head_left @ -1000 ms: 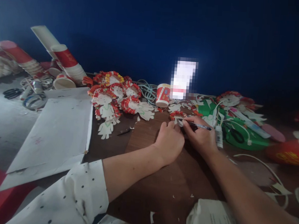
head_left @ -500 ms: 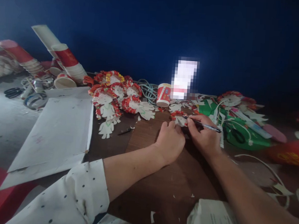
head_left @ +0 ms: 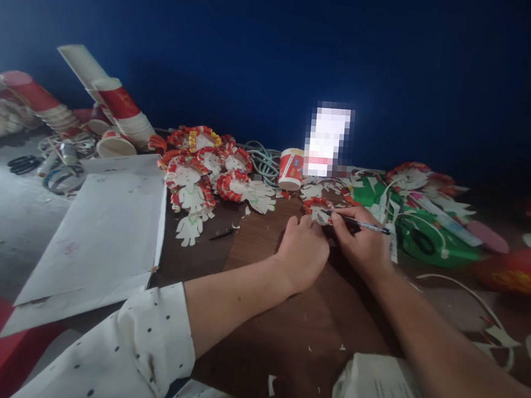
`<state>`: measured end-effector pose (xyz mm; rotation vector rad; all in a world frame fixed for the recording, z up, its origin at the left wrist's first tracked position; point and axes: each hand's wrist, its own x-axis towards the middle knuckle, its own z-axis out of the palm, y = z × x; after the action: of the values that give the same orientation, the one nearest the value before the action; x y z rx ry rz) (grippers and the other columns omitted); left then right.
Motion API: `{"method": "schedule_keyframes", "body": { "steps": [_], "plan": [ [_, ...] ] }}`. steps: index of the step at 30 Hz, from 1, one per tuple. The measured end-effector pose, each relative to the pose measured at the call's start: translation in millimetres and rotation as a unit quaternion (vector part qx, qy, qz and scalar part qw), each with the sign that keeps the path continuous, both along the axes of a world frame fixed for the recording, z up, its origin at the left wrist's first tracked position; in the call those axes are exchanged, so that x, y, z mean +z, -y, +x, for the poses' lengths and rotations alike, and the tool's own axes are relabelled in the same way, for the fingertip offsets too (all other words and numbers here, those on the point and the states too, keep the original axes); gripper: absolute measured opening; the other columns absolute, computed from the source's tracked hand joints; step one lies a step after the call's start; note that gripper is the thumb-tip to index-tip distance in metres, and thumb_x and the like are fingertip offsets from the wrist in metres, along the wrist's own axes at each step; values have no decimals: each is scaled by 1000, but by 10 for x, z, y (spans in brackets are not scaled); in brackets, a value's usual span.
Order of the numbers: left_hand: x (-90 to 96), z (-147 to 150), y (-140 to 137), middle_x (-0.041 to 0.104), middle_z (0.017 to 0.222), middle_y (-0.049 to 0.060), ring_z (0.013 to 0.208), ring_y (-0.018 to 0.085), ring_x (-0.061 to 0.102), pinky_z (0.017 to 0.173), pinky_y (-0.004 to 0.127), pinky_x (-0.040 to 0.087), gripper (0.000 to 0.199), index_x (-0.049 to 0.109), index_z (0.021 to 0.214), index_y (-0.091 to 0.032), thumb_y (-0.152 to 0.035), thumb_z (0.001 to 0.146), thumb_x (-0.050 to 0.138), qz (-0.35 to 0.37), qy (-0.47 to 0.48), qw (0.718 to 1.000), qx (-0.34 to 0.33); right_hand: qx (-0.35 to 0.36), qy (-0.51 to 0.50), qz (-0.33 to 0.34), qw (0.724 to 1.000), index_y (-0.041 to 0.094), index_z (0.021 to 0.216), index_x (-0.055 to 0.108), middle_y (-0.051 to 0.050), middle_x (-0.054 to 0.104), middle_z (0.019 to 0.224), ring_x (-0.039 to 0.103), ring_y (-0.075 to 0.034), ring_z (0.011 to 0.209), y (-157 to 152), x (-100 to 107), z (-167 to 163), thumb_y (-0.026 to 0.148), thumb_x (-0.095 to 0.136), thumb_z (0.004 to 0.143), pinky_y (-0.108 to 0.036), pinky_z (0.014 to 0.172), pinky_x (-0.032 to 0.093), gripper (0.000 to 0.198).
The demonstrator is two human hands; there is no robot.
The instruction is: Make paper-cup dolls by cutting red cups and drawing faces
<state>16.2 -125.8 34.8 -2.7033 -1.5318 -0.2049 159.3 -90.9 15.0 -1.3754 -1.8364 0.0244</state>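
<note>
My right hand (head_left: 365,239) grips a pen (head_left: 364,223) with a dark tip and a clear barrel. Its tip touches the white face part of a small paper cutout figure (head_left: 318,210) with a red curled fringe. Below and left of that figure is my left hand (head_left: 304,253), its fingers curled in against the figure's lower edge. The fingertips and most of the figure's lower part are hidden behind the hands. Several similar paper figures (head_left: 192,185) lie heaped to the left, red and white, one with yellow in its fringe.
A red and white paper cup (head_left: 290,168) stands behind, beside a blurred bright screen (head_left: 328,141). Green sheet material (head_left: 444,251) with black scissors (head_left: 420,239) lies right. At left are a white board (head_left: 104,230) and stacked cups (head_left: 124,107). A small dark pen-like piece (head_left: 222,233) lies on the table.
The pen tip has shifted slightly left and down over the figure, and the pen lies a little flatter. My left hand stays almost in place.
</note>
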Motion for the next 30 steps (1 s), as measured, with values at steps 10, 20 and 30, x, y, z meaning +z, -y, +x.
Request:
{"method": "schedule_keyframes", "body": {
  "steps": [10,20,30],
  "plan": [
    [16,1,-2,63,102,14,97,25,50,78,39,38,26,64,106,-10,-19,88,47,1,-5,1000,5,18,9,-24,999,21,91,67,-6,71,91,66,-21,84,-11,-31,-16,35,55,86,-34,76,51,20],
    [9,10,-2,64,101,14,97,26,51,78,40,38,29,63,109,-8,-16,88,45,1,7,1000,6,18,18,-48,999,21,91,67,-6,71,92,66,-22,86,-16,-36,-16,37,53,86,-34,78,51,22],
    [2,3,1,63,101,14,96,26,50,78,39,37,28,63,109,-8,-18,88,45,10,0,1000,6,28,17,-48,998,22,92,67,-6,71,94,66,-23,88,-25,-38,-11,39,54,86,-36,79,51,23]
  ]
}}
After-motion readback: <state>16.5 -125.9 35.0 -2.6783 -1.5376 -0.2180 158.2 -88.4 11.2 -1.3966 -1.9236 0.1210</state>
